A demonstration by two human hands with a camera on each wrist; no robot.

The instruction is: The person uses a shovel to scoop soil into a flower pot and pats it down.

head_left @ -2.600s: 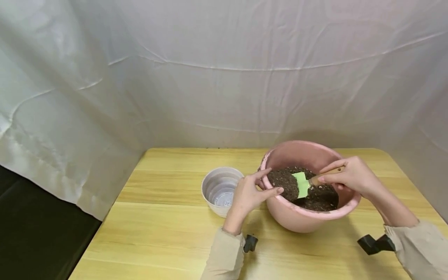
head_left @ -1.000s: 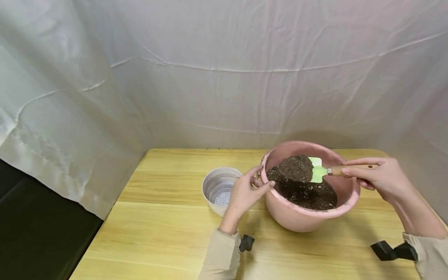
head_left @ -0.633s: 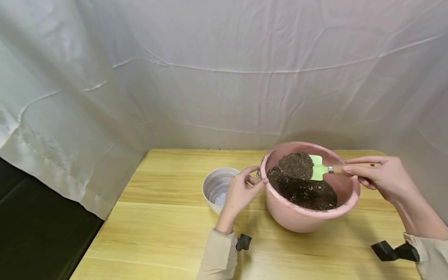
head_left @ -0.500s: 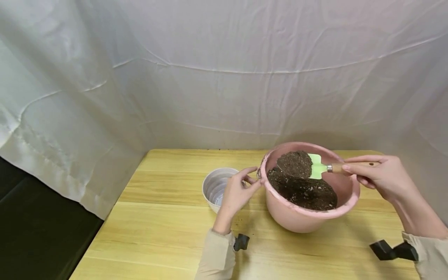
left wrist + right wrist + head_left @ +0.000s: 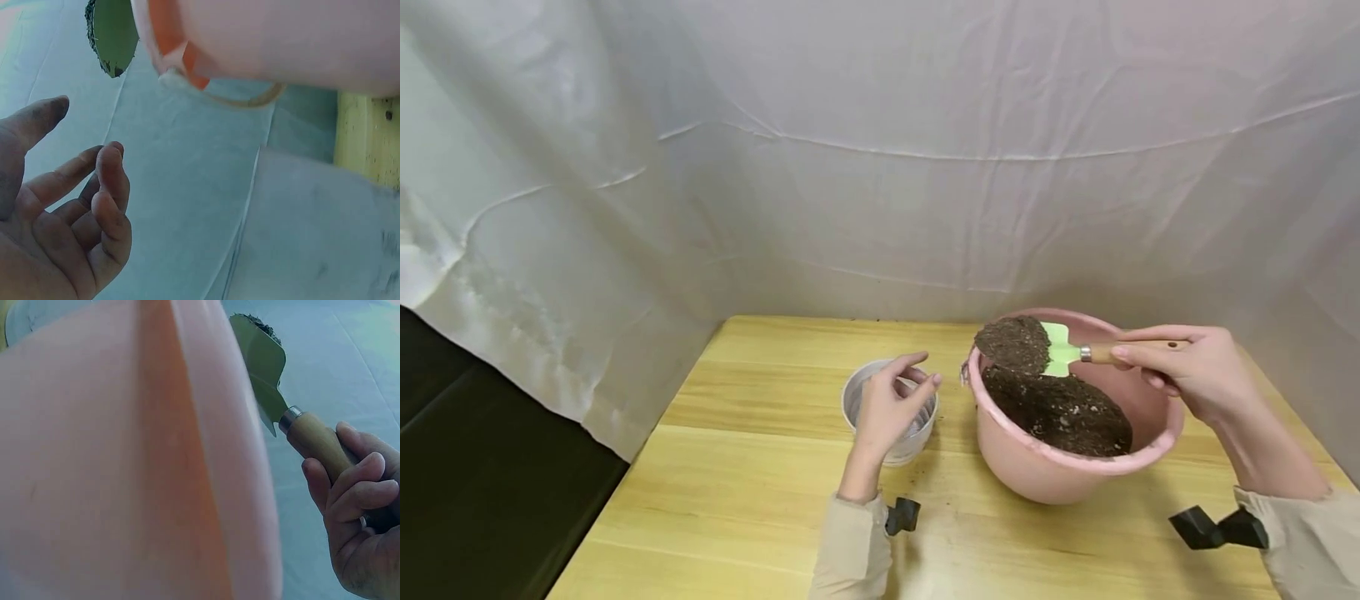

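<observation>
White creased cloth backs the wooden table (image 5: 760, 467). A wood-handled trowel (image 5: 1060, 350) heaped with soil is gripped by the right hand (image 5: 1195, 375) over the round pink basin (image 5: 1075, 475); the left hand (image 5: 887, 404), fingers loosely spread, is held over the ribbed cup (image 5: 910, 450).

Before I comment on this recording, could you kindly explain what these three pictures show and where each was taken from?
No machine here: a person works with bare hands and wears three cameras. The head view looks down on a wooden table. The right hand grips a small green trowel heaped with soil, held above a pink basin of soil. The left hand hovers, holding nothing, over a white pot. The left wrist view shows that hand from below, under the basin; the right wrist view shows the fingers round the trowel's wooden handle.
</observation>
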